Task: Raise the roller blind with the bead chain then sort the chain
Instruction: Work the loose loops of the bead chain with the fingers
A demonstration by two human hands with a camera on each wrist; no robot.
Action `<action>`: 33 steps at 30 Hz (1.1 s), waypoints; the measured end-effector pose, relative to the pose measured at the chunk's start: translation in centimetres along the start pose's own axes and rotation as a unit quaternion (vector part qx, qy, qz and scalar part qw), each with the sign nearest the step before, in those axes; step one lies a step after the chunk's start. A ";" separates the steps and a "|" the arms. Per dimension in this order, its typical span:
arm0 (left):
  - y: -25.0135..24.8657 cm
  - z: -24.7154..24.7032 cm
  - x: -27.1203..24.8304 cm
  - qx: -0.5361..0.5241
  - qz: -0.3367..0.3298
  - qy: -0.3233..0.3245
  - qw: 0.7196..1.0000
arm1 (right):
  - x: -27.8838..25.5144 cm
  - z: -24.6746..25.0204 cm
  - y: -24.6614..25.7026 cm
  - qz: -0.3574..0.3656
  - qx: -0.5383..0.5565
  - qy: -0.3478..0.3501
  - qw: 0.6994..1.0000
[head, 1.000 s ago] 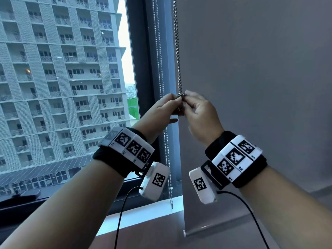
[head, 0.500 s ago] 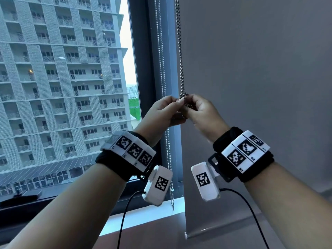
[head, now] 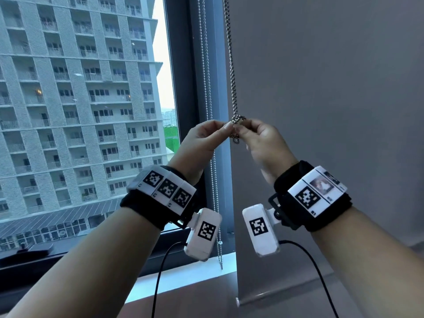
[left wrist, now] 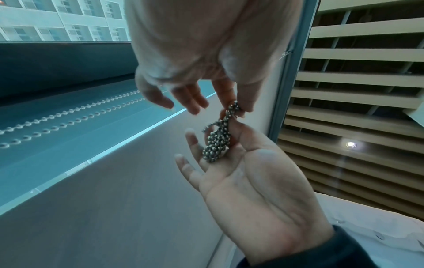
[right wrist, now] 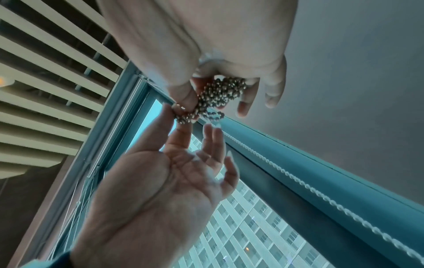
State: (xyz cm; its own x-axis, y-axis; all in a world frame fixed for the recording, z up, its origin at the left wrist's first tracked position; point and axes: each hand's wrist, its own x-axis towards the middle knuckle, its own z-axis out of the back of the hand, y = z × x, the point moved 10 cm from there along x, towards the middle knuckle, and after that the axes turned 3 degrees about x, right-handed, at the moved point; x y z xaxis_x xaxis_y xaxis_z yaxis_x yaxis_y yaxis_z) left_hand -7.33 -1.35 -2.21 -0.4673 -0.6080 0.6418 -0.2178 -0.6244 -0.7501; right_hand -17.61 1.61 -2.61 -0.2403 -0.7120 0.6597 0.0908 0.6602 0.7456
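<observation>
A metal bead chain (head: 231, 65) hangs down the left edge of the grey roller blind (head: 332, 99) and ends in a bunched knot of beads (head: 238, 119). My left hand (head: 226, 128) pinches the knot from the left between thumb and forefinger, its other fingers spread. My right hand (head: 246, 131) grips it from the right. In the left wrist view the bead bundle (left wrist: 218, 143) lies in the right hand's fingers (left wrist: 195, 145). In the right wrist view the bundle (right wrist: 218, 94) sits under my right fingers while the left thumb (right wrist: 165, 117) presses on its end.
A second, paler bead chain (head: 210, 111) hangs along the dark window frame (head: 181, 88) down to the white sill (head: 183, 278). The blind's bottom bar (head: 286, 294) sits low, near the sill. A tall building fills the glass on the left.
Both hands stay on the bunched chain at about the same height. My right wrist has swung a little outward, and the knot now shows above the fingertips.
</observation>
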 end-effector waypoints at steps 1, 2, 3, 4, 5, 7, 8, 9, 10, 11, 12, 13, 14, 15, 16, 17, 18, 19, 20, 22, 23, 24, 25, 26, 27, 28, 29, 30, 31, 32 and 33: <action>0.1 0.4 0.0 0.006 -0.005 -0.011 1.000 | -0.1 0.1 -0.1 -0.010 0.014 -0.001 1.000; 0.1 0.6 0.0 0.017 -0.009 -0.016 1.000 | -0.2 0.1 -0.5 -0.027 0.027 0.003 0.999; 0.1 0.8 0.0 0.035 -0.013 -0.021 0.999 | -0.2 0.1 -0.9 -0.046 0.038 0.004 0.998; 0.1 0.9 0.0 0.059 -0.021 -0.023 0.998 | -0.3 0.3 -1.2 -0.063 0.052 0.000 0.997; 0.0 0.8 0.0 0.082 -0.029 -0.023 0.996 | -0.3 0.5 -1.5 -0.072 0.063 -0.009 0.995; -0.1 0.9 -0.1 0.115 -0.045 -0.027 0.992 | -0.5 0.9 -1.6 -0.069 0.075 -0.025 0.994; -0.1 1.0 -0.1 0.126 -0.048 -0.030 0.990 | -0.8 0.9 -1.5 -0.060 0.070 -0.029 0.995; 0.1 1.3 -0.1 0.130 -0.046 -0.035 0.990 | -1.2 0.9 -1.4 -0.047 0.047 -0.029 0.997; 0.3 1.5 -0.1 0.132 -0.042 -0.039 0.990 | -1.6 0.8 -1.3 -0.031 0.014 -0.027 0.999; 0.3 1.6 -0.1 0.129 -0.040 -0.039 0.990 | -2.0 0.6 -1.5 -0.013 -0.022 -0.023 0.999; 0.4 1.5 -0.2 0.122 -0.036 -0.036 0.991 | -2.3 0.4 -1.9 0.003 -0.054 -0.019 0.998; 0.5 1.3 -0.2 0.114 -0.033 -0.027 0.992 | -2.6 0.2 -2.4 0.018 -0.080 -0.014 0.997; 0.5 0.9 -0.3 0.112 -0.030 -0.015 0.993 | -3.0 -0.1 -2.9 0.032 -0.100 -0.007 0.994; 0.7 0.5 -0.4 0.106 -0.024 0.001 0.994 | -3.5 -0.3 -3.3 0.045 -0.117 -0.001 0.992; 0.9 0.0 -0.7 0.093 -0.013 0.018 0.995 | -4.0 -0.5 -3.7 0.057 -0.134 0.006 0.989; 1.3 -0.5 -0.9 0.070 0.005 0.034 0.997 | -4.6 -0.8 -4.0 0.070 -0.151 0.017 0.986; 1.6 -0.9 -1.2 0.049 0.024 0.046 0.997 | -5.2 -1.1 -4.1 0.085 -0.169 0.027 0.982; 2.0 -1.2 -1.3 0.032 0.039 0.058 0.997 | -5.7 -1.3 -4.1 0.102 -0.181 0.032 0.978; 2.1 -1.5 -1.5 0.025 0.045 0.070 0.996 | -6.2 -1.4 -3.9 0.121 -0.192 0.029 0.973; 2.0 -1.9 -1.7 0.044 0.037 0.084 0.995 | -6.7 -1.2 -3.5 0.145 -0.217 0.016 0.965; 2.0 -1.9 -1.8 0.074 0.028 0.084 0.993 | -6.7 -1.1 -3.6 0.150 -0.233 0.012 0.961; 2.0 -1.9 -1.8 0.112 0.017 0.082 0.990 | -6.7 -0.9 -3.7 0.154 -0.253 0.009 0.955; 1.9 -2.0 -1.9 0.152 0.005 0.082 0.985 | -6.8 -0.8 -3.8 0.159 -0.276 0.008 0.948; 2.1 -2.0 -1.8 0.192 -0.006 0.081 0.978 | -7.0 -0.7 -4.1 0.163 -0.299 0.007 0.940; 2.2 -2.0 -1.8 0.229 -0.013 0.077 0.970 | -7.2 -0.7 -4.4 0.167 -0.316 0.006 0.934; 2.3 -1.8 -1.7 0.262 -0.020 0.068 0.962 | -7.4 -0.7 -4.6 0.169 -0.326 0.005 0.930; 2.2 -1.6 -1.6 0.286 -0.028 0.058 0.956 | -7.6 -0.8 -4.8 0.167 -0.332 0.005 0.928; 1.9 -1.5 -1.5 0.296 -0.038 0.050 0.953 | -7.8 -1.0 -5.0 0.160 -0.337 0.005 0.928; 1.5 -1.4 -1.4 0.294 -0.051 0.046 0.953 | -7.9 -1.1 -5.3 0.151 -0.343 0.007 0.927; 0.9 -1.5 -1.3 0.292 -0.067 0.043 0.953 | -8.0 -1.2 -5.5 0.142 -0.347 0.011 0.927; 0.3 -1.6 -1.1 0.299 -0.086 0.037 0.950 | -8.0 -1.3 -5.7 0.135 -0.348 0.013 0.928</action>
State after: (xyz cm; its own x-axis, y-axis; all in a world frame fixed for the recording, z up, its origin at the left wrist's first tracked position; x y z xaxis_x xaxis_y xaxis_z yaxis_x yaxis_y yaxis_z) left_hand -8.26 -0.04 -3.38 -0.5331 -0.4498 0.7165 0.2189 -0.8914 -0.3967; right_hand -14.91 3.27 -11.99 -0.0948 -0.5552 0.8263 0.7478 0.5082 0.4272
